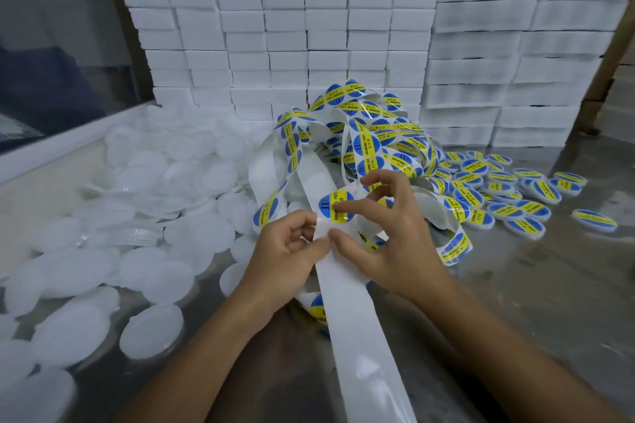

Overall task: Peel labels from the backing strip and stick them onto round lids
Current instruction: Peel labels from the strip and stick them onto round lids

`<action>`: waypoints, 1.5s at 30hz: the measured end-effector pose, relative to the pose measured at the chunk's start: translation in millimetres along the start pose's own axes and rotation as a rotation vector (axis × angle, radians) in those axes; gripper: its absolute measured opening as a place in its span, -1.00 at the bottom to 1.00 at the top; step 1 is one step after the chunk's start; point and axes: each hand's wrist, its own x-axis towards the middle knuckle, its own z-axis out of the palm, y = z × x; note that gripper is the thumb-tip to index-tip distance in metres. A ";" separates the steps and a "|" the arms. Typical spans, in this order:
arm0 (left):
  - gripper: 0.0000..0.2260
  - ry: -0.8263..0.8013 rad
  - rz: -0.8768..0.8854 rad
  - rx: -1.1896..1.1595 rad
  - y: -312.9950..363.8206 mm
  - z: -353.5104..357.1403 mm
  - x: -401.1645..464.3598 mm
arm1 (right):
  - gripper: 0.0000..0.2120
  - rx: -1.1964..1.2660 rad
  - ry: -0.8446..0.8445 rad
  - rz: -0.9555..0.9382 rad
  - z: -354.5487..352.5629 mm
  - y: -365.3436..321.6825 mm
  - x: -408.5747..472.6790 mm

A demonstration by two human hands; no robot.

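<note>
A white backing strip point(347, 288) runs from the bottom of the view up to my hands at the centre. My left hand point(285, 251) pinches the strip's left edge just below a round blue-and-yellow label point(337, 205). My right hand point(388, 230) pinches the strip with thumb and forefinger, the forefinger tip lying on that label. Behind the hands lies a tangled heap of label strip point(364, 134). Plain white round lids point(151, 326) are piled on the left. Lids bearing labels point(498, 196) lie on the right.
Stacks of white foam boxes point(281, 38) wall off the back, with taller stacks point(515, 55) at the right. A pale ledge point(51, 154) borders the left. The grey metal table point(532, 302) shows bare at the lower right.
</note>
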 end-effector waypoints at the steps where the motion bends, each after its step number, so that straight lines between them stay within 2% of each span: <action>1: -0.86 -0.006 -0.005 0.004 -0.3 0.6 -0.3 | -0.74 -0.004 0.003 -0.008 -0.3 0.7 0.1; 5: -0.87 -0.025 0.049 0.007 0.6 0.7 -2.0 | -0.81 -0.001 -0.017 -0.085 1.4 2.2 0.6; 9: -0.78 -0.013 0.115 0.069 -1.9 -0.6 -0.4 | -0.87 0.086 -0.024 -0.041 -0.1 0.0 1.6; 12: -0.65 0.000 0.141 0.122 -5.6 -1.4 2.0 | -0.94 0.132 0.030 0.037 -4.1 2.2 4.0; 14: -0.63 0.012 0.156 0.168 -8.3 -1.8 3.9 | -0.96 0.239 0.100 0.192 -6.3 4.1 6.5; 18: -0.72 0.093 0.222 0.273 -14.0 -2.6 6.7 | -0.95 0.601 0.258 0.597 -13.8 6.4 13.7; 21: -0.70 0.174 0.253 0.344 -18.8 -4.6 7.3 | -0.94 0.826 0.333 0.757 -22.4 6.2 17.8; 25: -0.66 0.192 0.326 0.525 -23.6 -5.6 7.4 | -0.90 1.153 0.155 0.744 -19.5 -4.2 17.3; 28: -0.76 0.172 0.362 0.616 -24.3 -3.6 6.0 | -0.81 1.331 -0.040 0.732 -10.6 -13.7 14.0; 31: -0.87 0.136 0.425 0.643 -19.7 -2.9 3.7 | -0.84 1.338 -0.100 0.776 -2.6 -17.2 10.6; 34: -0.86 0.253 0.522 0.684 -10.0 -12.8 3.7 | -0.79 1.227 -0.050 0.855 2.5 -13.1 8.7; 37: -0.90 0.408 0.426 0.767 -2.0 -35.5 8.1 | -0.62 1.139 -0.064 0.889 3.7 -8.5 8.2; 39: -0.93 0.393 0.280 0.898 -0.5 -52.9 11.0 | -0.61 1.100 -0.077 0.896 3.8 -7.6 7.6; 42: -0.98 0.216 0.042 1.035 0.7 -69.6 11.4 | -0.63 1.075 -0.091 0.899 5.1 -7.4 5.9; 45: -0.85 -0.030 -0.148 0.994 4.8 -72.4 7.5 | -0.68 1.085 -0.083 0.917 6.1 -6.2 5.5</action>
